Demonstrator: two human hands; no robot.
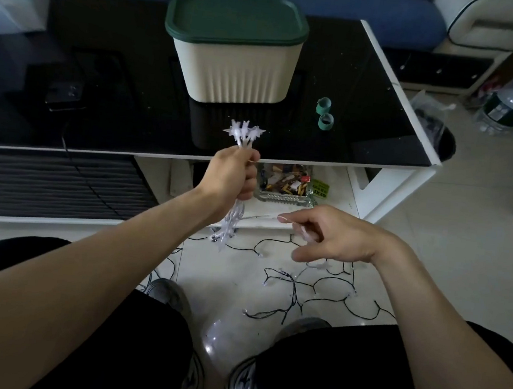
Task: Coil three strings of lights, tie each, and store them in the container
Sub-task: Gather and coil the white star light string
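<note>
Left hand [235,176] is closed in a fist round a bundle [243,136] of clear star lights; the bundle's long axis runs near vertical, stars fanning out above the fist at 12 o'clock and more loops hanging below it at 6 o'clock. Right hand [333,234] pinches the clear wire [259,216] between thumb and forefinger, remaining fingers loosely spread; the wire runs from that pinch toward 9 o'clock, nearly level, and meets the bundle just beneath the left fist. That short span is the relation the next wrap turns on: the free wire lies at 3 o'clock of the bundle, crosswise to its axis, and the right hand is the nearer to it; judged, the right hand must carry the wire round or up to the fist.

Dark strings [302,284] lie loose on the floor at 6 o'clock of the hands, between the knees and the table [387,81], uncoiled. Container [235,52] stands on the table at 12 o'clock of the left hand, green lid on. Two green ties [325,112] lie at its 4 o'clock, untouched. Judged progress: first string part coiled; none tied or stored.
</note>
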